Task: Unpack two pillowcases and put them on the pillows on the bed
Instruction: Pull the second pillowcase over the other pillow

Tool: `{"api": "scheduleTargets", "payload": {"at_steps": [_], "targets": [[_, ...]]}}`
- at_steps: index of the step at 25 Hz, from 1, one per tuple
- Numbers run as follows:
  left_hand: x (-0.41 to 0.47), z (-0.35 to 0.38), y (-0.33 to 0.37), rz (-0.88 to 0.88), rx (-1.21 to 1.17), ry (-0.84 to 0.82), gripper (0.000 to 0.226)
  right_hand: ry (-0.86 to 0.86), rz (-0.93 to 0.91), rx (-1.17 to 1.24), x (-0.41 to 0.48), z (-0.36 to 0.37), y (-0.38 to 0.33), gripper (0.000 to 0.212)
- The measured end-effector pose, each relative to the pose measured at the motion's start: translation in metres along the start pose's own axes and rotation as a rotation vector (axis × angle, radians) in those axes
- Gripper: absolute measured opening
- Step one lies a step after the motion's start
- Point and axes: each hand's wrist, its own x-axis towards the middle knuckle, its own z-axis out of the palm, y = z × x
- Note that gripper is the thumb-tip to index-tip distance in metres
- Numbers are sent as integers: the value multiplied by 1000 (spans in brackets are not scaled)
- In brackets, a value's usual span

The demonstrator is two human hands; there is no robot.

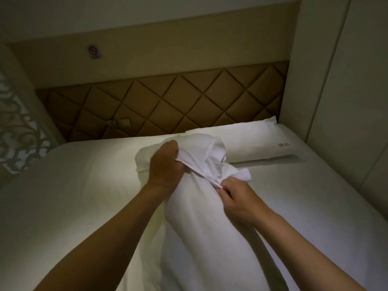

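Observation:
A white pillow (201,223) stands on end in front of me on the bed, its lower body wrapped in a white pillowcase (201,158) whose open hem is stretched across the top end. My left hand (165,164) grips the hem on the left side. My right hand (235,198) pinches the hem's other end lower right. The fabric runs taut between both hands. A second pillow (247,141) in a white case with small gold lettering lies flat at the head of the bed, to the right.
The bed (73,185) is covered with a white sheet. A brown diamond-quilted headboard (168,101) runs behind it. A pale wall panel (336,80) bounds the right side; a patterned screen (16,127) stands at the left.

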Motion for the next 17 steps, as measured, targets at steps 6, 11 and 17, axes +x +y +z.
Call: {"api": "scheduleTargets", "payload": {"at_steps": [6, 11, 17], "targets": [[-51, -7, -49, -255, 172, -103, 31, -296, 134, 117, -41, 40, -46, 42], [-67, -3, -52, -251, 62, -259, 28, -225, 90, -93, -27, 61, -41, 34], [-88, 1, -57, -178, 56, -499, 31, -198, 131, -133, -35, 73, -13, 27]]}}
